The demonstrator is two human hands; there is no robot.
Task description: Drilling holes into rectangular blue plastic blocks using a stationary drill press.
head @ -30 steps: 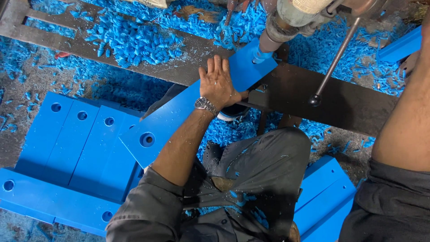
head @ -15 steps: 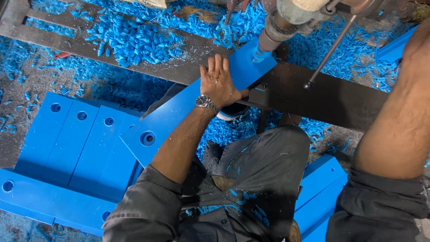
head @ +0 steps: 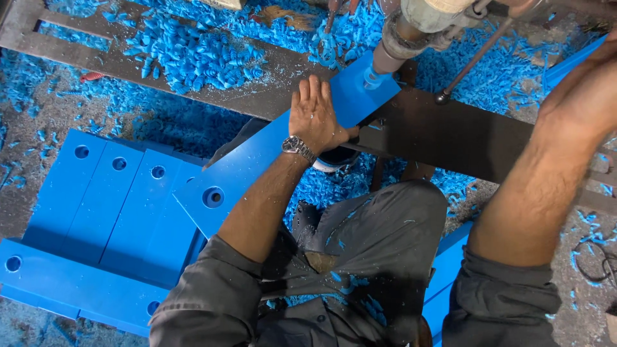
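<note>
My left hand [head: 315, 119], a watch on its wrist, lies flat with fingers extended on a long blue plastic plate [head: 244, 170]. The plate rests slanted across a dark metal machine table [head: 450, 138]. It has one round hole [head: 213, 196] near its lower end. A drill head [head: 398, 38] stands over the plate's far end, its tip [head: 371, 77] at the plate's surface just beyond my fingertips. My right hand [head: 588, 80] is raised at the upper right edge, partly cut off, so what it grips is hidden.
A thin lever with a ball knob [head: 442, 97] hangs from the drill head. Several blue plates with holes [head: 109, 199] lie stacked on the floor at left, more [head: 450, 270] at lower right. Blue curled shavings [head: 193, 54] cover the frame and floor. My grey-trousered knee [head: 379, 238] is below.
My right forearm has swung up and further into view. The lever's knob has risen and the drill tip has come down onto the plate. My left hand stays pressed in place.
</note>
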